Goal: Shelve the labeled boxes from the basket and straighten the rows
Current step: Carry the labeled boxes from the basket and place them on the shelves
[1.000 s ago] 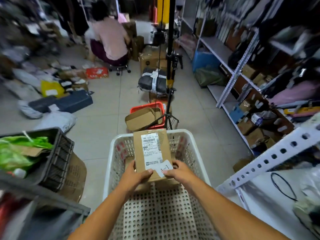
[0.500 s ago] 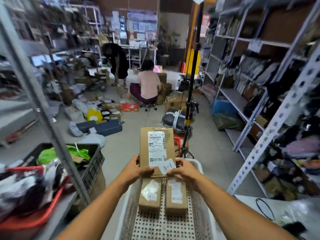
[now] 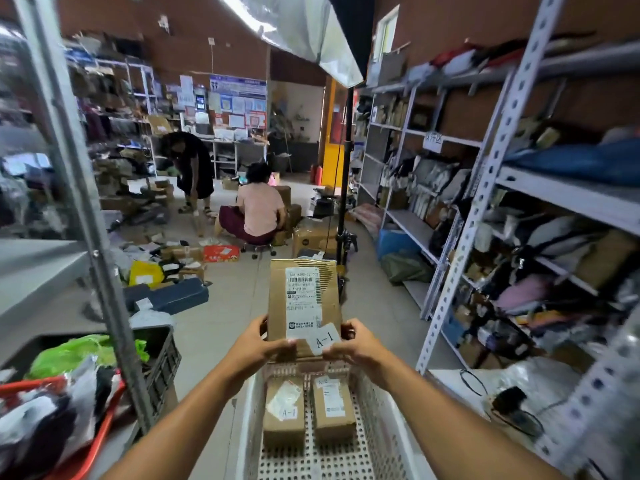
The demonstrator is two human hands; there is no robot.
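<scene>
Above basket [image 3: 384, 407] far edge, A-1 box [image 3: 304, 299] was gripped by left hand [image 3: 258, 344], right hand [image 3: 355, 344]; two boxes [image 3: 284, 410] left unshelved.

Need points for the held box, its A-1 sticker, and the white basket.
held box [image 3: 277, 306], head view, bare cardboard left of the shipping label.
A-1 sticker [image 3: 325, 338], head view, on the handwritten text.
white basket [image 3: 381, 403], head view, right perforated wall.

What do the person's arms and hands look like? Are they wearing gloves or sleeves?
No gloves and no sleeves in view. Both forearms are bare up to the picture's edge, and the left hand and right hand are bare too. No watch or wristband shows.
</scene>
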